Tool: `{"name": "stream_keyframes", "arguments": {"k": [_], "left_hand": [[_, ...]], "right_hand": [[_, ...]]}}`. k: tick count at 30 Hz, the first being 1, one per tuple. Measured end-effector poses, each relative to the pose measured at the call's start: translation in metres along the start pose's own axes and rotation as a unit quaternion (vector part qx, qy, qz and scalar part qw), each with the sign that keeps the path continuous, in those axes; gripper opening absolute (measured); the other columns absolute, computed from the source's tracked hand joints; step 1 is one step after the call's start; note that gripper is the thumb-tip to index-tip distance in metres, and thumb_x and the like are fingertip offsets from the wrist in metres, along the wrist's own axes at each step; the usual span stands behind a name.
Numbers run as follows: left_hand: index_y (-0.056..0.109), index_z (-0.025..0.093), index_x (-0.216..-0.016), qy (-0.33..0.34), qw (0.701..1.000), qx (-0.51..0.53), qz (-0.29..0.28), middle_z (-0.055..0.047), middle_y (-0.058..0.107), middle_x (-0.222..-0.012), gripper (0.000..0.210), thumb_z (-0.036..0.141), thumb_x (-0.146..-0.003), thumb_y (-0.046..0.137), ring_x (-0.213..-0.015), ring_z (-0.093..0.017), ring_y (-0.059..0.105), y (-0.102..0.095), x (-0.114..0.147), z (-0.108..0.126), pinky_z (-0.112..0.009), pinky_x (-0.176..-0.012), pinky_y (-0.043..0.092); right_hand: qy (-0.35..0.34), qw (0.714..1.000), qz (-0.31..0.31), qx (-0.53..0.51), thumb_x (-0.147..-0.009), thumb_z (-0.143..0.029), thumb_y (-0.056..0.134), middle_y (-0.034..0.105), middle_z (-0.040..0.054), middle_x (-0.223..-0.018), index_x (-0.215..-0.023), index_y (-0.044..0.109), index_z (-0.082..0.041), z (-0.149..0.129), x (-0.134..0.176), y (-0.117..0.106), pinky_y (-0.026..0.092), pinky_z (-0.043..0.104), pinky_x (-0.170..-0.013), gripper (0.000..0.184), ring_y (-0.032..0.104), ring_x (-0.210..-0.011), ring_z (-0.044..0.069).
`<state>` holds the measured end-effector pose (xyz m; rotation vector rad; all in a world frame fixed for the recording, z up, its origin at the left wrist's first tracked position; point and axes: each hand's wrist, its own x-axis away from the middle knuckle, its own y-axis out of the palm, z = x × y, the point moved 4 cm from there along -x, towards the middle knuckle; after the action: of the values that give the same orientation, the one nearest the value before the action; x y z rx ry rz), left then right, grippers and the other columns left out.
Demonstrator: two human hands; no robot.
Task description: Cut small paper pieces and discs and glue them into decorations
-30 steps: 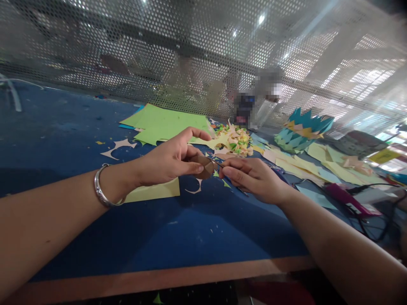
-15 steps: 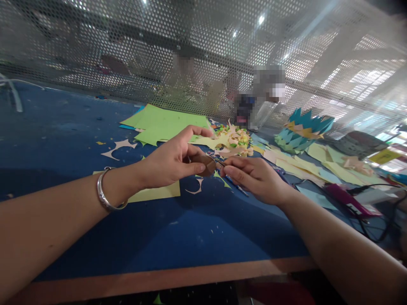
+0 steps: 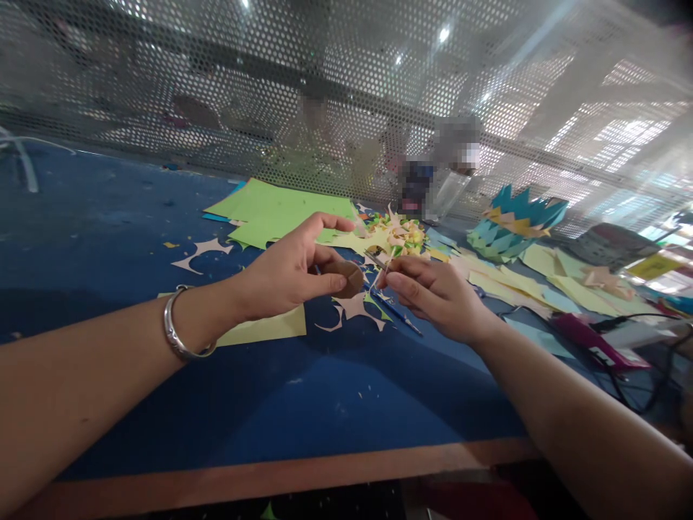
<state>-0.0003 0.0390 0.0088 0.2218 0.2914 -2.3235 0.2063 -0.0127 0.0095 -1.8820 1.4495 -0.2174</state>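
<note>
My left hand (image 3: 295,271) pinches a small round piece of brown paper (image 3: 349,279) between thumb and fingers, with the forefinger raised above. A crease or cut line shows across this disc. My right hand (image 3: 436,296) is closed on a slim metal tool (image 3: 375,258) whose tip points up and left; its exact kind is hard to make out. By those fingertips hangs a thin pale paper strip (image 3: 382,273). The tool is a little apart from the disc. Beneath the hands lie pale paper offcuts (image 3: 354,307) and a blue pen-like stick (image 3: 398,314).
Green paper sheets (image 3: 292,206) and a heap of curled paper pieces (image 3: 403,235) lie at the back. A yellow sheet (image 3: 271,328) is under my left wrist. Rightward are a blue paper crown (image 3: 517,217), paper strips, a magenta box (image 3: 590,339) and black cables. Perforated mesh stands behind.
My right hand has shifted slightly up, and the tool's tip has drawn away from the brown disc. A pale strip now shows at its fingertips. My left hand has hardly moved.
</note>
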Motion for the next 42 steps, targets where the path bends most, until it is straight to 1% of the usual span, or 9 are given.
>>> {"name": "stream_keyframes", "arguments": {"k": [4,8,11,14,21,24,29,34,42], "left_hand": [[0.043,0.021,-0.133,-0.008,0.998,0.033,0.044,-0.001,0.074,-0.082,0.057,0.012,-0.085,0.072,-0.071,-0.015,0.070,-0.004,-0.001,0.001,-0.028,-0.068,0.051],[0.050,0.021,-0.125,-0.064,0.998,0.001,-0.020,-0.001,0.072,-0.078,0.043,0.020,-0.087,0.071,-0.067,-0.015,0.068,-0.002,-0.001,-0.008,-0.026,-0.064,0.049],[0.059,0.021,-0.118,-0.085,0.988,-0.099,-0.086,-0.003,0.073,-0.081,0.032,0.030,-0.089,0.070,-0.071,-0.018,0.069,-0.001,0.000,-0.015,-0.029,-0.065,0.050],[0.069,0.021,-0.106,-0.044,0.959,-0.273,-0.056,-0.005,0.074,-0.088,0.023,0.035,-0.087,0.070,-0.076,-0.020,0.068,-0.006,0.000,-0.013,-0.029,-0.065,0.047],[0.074,0.021,-0.104,-0.014,0.890,-0.448,-0.087,-0.009,0.070,-0.099,0.045,0.053,-0.073,0.080,-0.085,-0.026,0.065,-0.006,0.003,-0.009,-0.032,-0.068,0.043],[0.072,0.022,-0.104,-0.022,0.881,-0.461,-0.101,-0.007,0.070,-0.100,0.036,0.045,-0.076,0.077,-0.086,-0.024,0.064,-0.002,0.005,-0.006,-0.033,-0.069,0.044],[0.059,0.025,-0.130,0.032,0.919,-0.393,-0.025,-0.006,0.070,-0.122,0.050,0.042,-0.084,0.072,-0.102,-0.023,0.067,0.008,0.009,0.010,-0.032,-0.080,0.051],[0.055,0.029,-0.139,0.098,0.906,-0.406,-0.073,-0.005,0.064,-0.141,0.053,0.033,-0.088,0.070,-0.122,-0.025,0.063,0.017,0.010,0.008,-0.035,-0.099,0.049],[0.073,0.020,-0.106,-0.035,0.841,-0.519,0.148,-0.007,0.077,-0.106,0.026,0.030,-0.091,0.054,-0.091,-0.023,0.070,-0.061,-0.007,0.002,-0.033,-0.074,0.049]], "right_hand": [[0.019,0.998,-0.009,0.060,-0.099,-0.055,0.057,0.050,-0.0026,-0.069,-0.088,0.063,-0.018,0.002,-0.003,0.000,0.031,0.026,-0.055,0.039,0.042,-0.061,0.010],[0.056,0.996,0.007,0.069,-0.099,-0.055,0.057,0.042,-0.0054,-0.063,-0.086,0.060,-0.019,0.010,-0.005,-0.002,0.025,0.026,-0.050,0.039,0.036,-0.053,0.009],[0.059,0.993,0.038,0.091,-0.099,-0.055,0.057,0.038,-0.0063,-0.058,-0.080,0.058,-0.019,0.010,-0.006,-0.005,0.021,0.027,-0.049,0.041,0.033,-0.050,0.009],[0.060,0.990,0.066,0.109,-0.099,-0.056,0.057,0.038,-0.0066,-0.054,-0.082,0.060,-0.019,0.009,-0.006,-0.009,0.020,0.028,-0.049,0.040,0.032,-0.049,0.009],[0.047,0.986,0.103,0.122,-0.099,-0.057,0.055,0.045,-0.0048,-0.058,-0.091,0.062,-0.019,0.011,-0.006,-0.014,0.024,0.028,-0.052,0.040,0.038,-0.052,0.011],[0.041,0.983,0.113,0.142,-0.099,-0.054,0.056,0.043,-0.0056,-0.058,-0.090,0.062,-0.019,0.010,-0.006,-0.014,0.025,0.028,-0.052,0.037,0.036,-0.052,0.010],[0.028,0.979,0.124,0.159,-0.098,-0.051,0.057,0.043,-0.0055,-0.061,-0.088,0.062,-0.018,0.007,-0.007,-0.012,0.026,0.028,-0.053,0.035,0.035,-0.054,0.010],[0.020,0.978,0.121,0.166,-0.097,-0.048,0.057,0.043,-0.0054,-0.060,-0.088,0.063,-0.018,0.008,-0.007,-0.011,0.027,0.028,-0.054,0.033,0.037,-0.055,0.011],[0.047,0.977,0.097,0.185,-0.096,-0.052,0.056,0.042,-0.0060,-0.058,-0.090,0.064,-0.019,0.009,-0.006,-0.008,0.025,0.029,-0.054,0.035,0.037,-0.052,0.011]]}}
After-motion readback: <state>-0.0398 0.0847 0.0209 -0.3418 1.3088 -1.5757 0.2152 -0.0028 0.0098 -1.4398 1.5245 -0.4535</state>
